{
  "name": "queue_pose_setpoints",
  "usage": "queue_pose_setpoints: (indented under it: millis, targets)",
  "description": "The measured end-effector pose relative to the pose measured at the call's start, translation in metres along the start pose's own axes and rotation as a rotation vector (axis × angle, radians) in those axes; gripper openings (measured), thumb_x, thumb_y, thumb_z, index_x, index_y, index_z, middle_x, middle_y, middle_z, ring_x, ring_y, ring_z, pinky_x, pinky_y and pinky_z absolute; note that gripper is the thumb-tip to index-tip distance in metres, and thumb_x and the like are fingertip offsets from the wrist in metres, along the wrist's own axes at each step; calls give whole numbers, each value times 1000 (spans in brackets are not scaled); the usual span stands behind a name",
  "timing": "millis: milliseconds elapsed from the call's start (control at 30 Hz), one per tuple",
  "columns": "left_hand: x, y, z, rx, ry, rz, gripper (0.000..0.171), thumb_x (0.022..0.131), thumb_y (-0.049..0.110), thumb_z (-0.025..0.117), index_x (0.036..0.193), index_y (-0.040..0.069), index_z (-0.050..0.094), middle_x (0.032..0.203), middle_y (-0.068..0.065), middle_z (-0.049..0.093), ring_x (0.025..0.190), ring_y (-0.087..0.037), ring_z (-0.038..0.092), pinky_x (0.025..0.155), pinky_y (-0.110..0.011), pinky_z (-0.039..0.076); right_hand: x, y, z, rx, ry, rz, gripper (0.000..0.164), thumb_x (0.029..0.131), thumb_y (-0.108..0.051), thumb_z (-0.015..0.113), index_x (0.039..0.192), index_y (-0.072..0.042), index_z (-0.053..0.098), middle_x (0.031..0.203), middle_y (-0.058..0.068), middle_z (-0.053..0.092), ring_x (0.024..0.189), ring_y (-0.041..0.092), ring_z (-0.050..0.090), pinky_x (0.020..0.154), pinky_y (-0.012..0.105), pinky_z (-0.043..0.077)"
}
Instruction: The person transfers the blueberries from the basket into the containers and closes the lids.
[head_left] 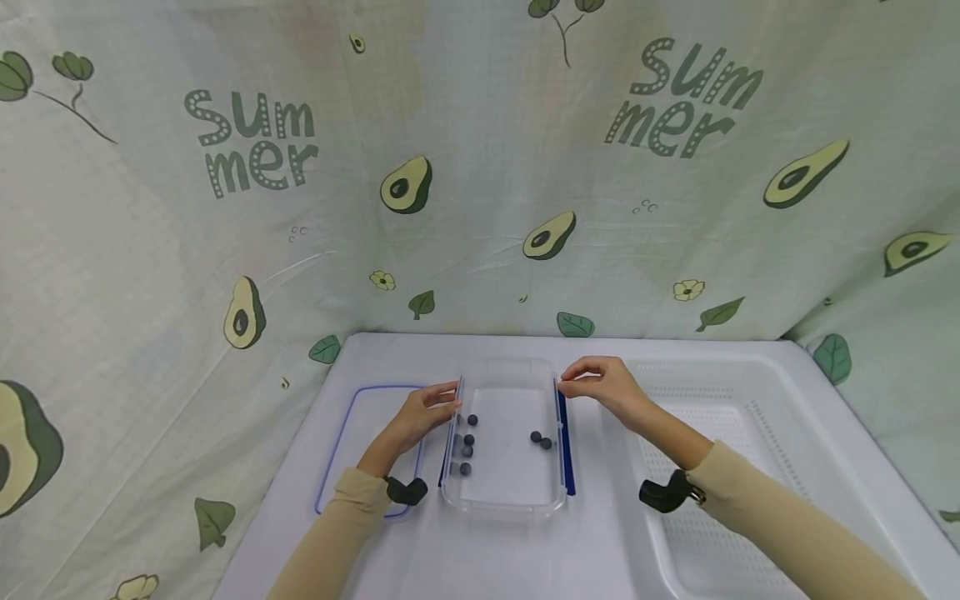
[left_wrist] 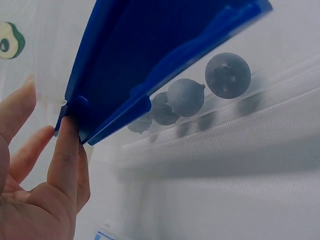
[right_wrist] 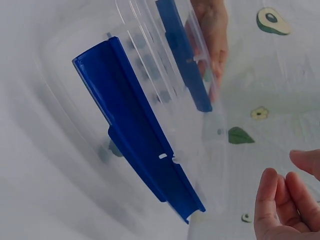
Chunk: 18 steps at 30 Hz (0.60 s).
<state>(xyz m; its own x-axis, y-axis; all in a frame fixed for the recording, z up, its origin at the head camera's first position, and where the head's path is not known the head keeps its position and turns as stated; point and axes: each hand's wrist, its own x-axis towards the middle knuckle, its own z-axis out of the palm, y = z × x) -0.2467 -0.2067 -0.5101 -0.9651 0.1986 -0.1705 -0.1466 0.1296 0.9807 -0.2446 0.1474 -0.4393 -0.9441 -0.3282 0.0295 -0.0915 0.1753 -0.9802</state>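
A clear plastic box (head_left: 504,507) with blue side latches stands mid-table, without its lid on. Inside are small dark balls (head_left: 466,469), several along the left wall and two at the right. The left hand (head_left: 416,417) is at the box's far left. In the left wrist view its nearly straight fingers touch the end of the hanging left latch (left_wrist: 130,55). At the far right corner is the right hand (head_left: 611,387), close to the right latch (head_left: 566,442). In the right wrist view, a gap shows between its thumb and bent fingers (right_wrist: 267,192), with nothing held.
A clear lid with a blue seal (head_left: 347,421) lies on the table left of the box, partly behind the left forearm. To the right stands a white perforated basket (head_left: 652,533), under the right forearm. A printed curtain (head_left: 480,167) hangs behind the white table (head_left: 480,558).
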Motion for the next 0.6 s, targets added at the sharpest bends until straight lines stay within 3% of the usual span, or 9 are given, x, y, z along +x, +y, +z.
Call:
queue_pose_setpoints:
  millis: [233, 600]
  targets:
    - [-1, 0, 0, 14, -4, -6, 54, 94, 11, 71, 144, 0, 51, 141, -28, 50, 119, -28, 58, 99, -35, 51, -6, 1, -15, 9, 58, -19, 36, 87, -11, 79, 108, 14, 65, 98, 13, 73, 86, 21, 72, 83, 26, 56]
    - [-2, 2, 1, 20, -10, -4, 55, 94, 12, 71, 144, 0, 51, 141, -28, 50, 120, -27, 58, 99, -35, 51, -21, 8, -51, -12, 146, -15, 39, 87, -12, 79, 111, 15, 65, 96, 7, 74, 86, 18, 72, 82, 28, 58]
